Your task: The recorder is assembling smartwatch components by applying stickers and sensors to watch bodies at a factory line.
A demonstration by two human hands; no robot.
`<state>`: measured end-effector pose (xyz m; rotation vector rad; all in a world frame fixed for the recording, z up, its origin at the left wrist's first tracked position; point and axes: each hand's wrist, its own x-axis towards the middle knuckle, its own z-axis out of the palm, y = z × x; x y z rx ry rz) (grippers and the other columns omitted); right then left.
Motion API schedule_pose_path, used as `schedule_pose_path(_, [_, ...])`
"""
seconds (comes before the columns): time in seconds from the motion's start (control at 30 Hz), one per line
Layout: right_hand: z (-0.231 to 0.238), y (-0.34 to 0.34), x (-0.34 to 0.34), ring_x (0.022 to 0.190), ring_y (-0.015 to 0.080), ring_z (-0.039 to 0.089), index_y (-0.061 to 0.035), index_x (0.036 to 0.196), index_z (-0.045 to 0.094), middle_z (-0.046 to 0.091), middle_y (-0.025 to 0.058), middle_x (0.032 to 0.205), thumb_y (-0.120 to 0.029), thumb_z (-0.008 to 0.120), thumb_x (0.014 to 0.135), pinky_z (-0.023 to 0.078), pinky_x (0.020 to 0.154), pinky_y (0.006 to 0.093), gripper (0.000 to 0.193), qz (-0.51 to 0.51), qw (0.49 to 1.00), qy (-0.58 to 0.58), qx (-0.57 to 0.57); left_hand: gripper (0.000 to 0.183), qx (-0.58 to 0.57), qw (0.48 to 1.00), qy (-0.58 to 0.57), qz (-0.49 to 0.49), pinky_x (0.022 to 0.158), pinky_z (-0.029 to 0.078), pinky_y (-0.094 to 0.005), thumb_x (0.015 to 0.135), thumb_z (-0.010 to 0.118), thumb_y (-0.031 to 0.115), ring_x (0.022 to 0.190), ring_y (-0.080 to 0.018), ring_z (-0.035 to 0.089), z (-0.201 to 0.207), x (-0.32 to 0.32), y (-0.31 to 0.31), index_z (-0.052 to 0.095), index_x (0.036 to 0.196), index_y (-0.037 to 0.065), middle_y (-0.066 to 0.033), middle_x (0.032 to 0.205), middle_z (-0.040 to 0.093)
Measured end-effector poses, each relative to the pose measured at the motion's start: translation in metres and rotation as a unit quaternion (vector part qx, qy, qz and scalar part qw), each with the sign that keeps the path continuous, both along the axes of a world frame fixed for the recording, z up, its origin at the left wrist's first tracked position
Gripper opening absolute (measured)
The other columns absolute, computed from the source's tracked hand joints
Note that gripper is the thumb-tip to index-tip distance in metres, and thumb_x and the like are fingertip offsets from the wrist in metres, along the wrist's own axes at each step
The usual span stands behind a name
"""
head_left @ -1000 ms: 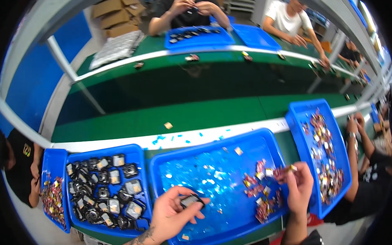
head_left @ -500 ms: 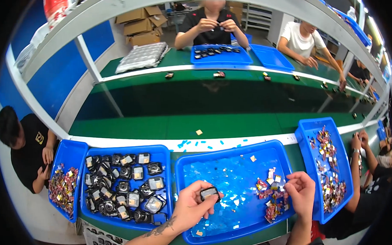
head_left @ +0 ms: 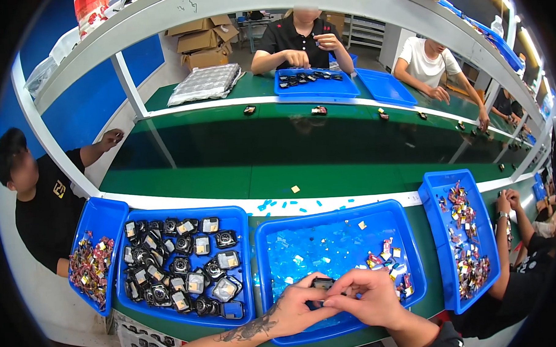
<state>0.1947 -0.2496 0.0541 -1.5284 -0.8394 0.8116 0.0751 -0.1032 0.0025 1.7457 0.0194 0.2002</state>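
Observation:
Over the near part of a blue tray point(head_left: 328, 214), my left hand point(head_left: 295, 309) grips a small black watch case point(head_left: 322, 283). My right hand point(head_left: 373, 297) meets it there, thumb and fingers pinched at the case's right side. Whatever lies in that pinch is hidden by the fingers. Pieces of clear blue film point(head_left: 293, 243) are scattered over the tray bottom. At its right side sits a small heap of red and yellow parts point(head_left: 388, 255), partly covered by my right hand.
Left of the tray stands a blue tray point(head_left: 247, 260) full of black watch cases point(head_left: 180, 265). Blue trays of small coloured parts flank both at far left point(head_left: 111, 210) and right point(head_left: 438, 247). Beyond a white ledge point(head_left: 377, 199) runs a green belt point(head_left: 217, 182). Several people work around it.
My right hand has moved left from beside the coloured parts to the watch case in my left hand. The person at left has raised an arm; the one opposite reaches into a tray.

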Motion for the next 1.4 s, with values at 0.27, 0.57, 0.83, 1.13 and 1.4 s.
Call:
schedule_pose_path(0.27, [-0.008, 0.001, -0.004, 0.071, 0.0039, 0.060, 0.0002, 0.099, 0.066, 0.068, 0.0061, 0.089, -0.001, 0.070, 0.086, 0.049, 0.062, 0.0190, 0.013, -0.073, 0.988, 0.103, 0.093, 0.018, -0.020, 0.997, 0.005, 0.076, 0.079, 0.052, -0.0316, 0.081, 0.076, 0.012, 0.095, -0.0200, 0.063, 0.004, 0.000, -0.006, 0.073, 0.098, 0.005, -0.0101, 0.100, 0.065])
schedule_pose_path(0.57, [-0.026, -0.002, 0.007, 0.076, 0.0041, 0.057, -0.0035, 0.095, 0.065, 0.062, 0.0001, 0.086, -0.010, 0.068, 0.090, 0.046, 0.063, 0.0201, 0.009, -0.008, 1.000, 0.022, 0.005, 0.018, 0.053, 0.989, -0.017, 0.139, 0.078, 0.052, -0.0324, 0.078, 0.079, 0.013, 0.092, -0.0217, 0.064, 0.013, -0.003, -0.007, 0.073, 0.092, 0.004, -0.0099, 0.096, 0.066])
schedule_pose_path(0.83, [-0.011, -0.002, 0.017, 0.071, 0.0029, 0.057, 0.0030, 0.090, 0.066, 0.065, 0.0014, 0.080, -0.002, 0.066, 0.090, 0.045, 0.063, 0.0163, 0.005, -0.017, 0.995, 0.098, 0.028, 0.010, 0.025, 0.986, 0.002, 0.164, 0.083, 0.050, -0.0324, 0.081, 0.073, 0.004, 0.095, -0.0218, 0.063, 0.012, 0.007, -0.007, 0.071, 0.091, 0.003, -0.0099, 0.097, 0.065])
schedule_pose_path(1.13, [-0.017, 0.002, 0.019, 0.070, 0.0053, 0.055, -0.0033, 0.093, 0.058, 0.058, -0.0011, 0.079, -0.012, 0.057, 0.097, 0.045, 0.061, 0.0203, 0.010, 0.042, 0.972, 0.230, 0.012, 0.014, 0.073, 0.979, -0.085, 0.172, 0.077, 0.052, -0.0316, 0.073, 0.080, 0.005, 0.089, -0.0208, 0.065, 0.012, 0.007, -0.006, 0.071, 0.084, 0.006, -0.0087, 0.096, 0.064])
schedule_pose_path(1.4, [-0.019, 0.011, 0.007, 0.074, 0.0320, 0.063, -0.0007, 0.096, 0.060, 0.063, 0.0140, 0.085, 0.001, 0.064, 0.082, 0.051, 0.064, 0.0362, 0.015, -0.115, 0.892, -0.436, 0.018, 0.013, 0.041, 0.984, -0.060, 0.162, 0.078, 0.052, -0.0321, 0.077, 0.079, 0.010, 0.091, -0.0217, 0.065, 0.013, 0.000, -0.008, 0.072, 0.087, 0.006, -0.0095, 0.098, 0.065])
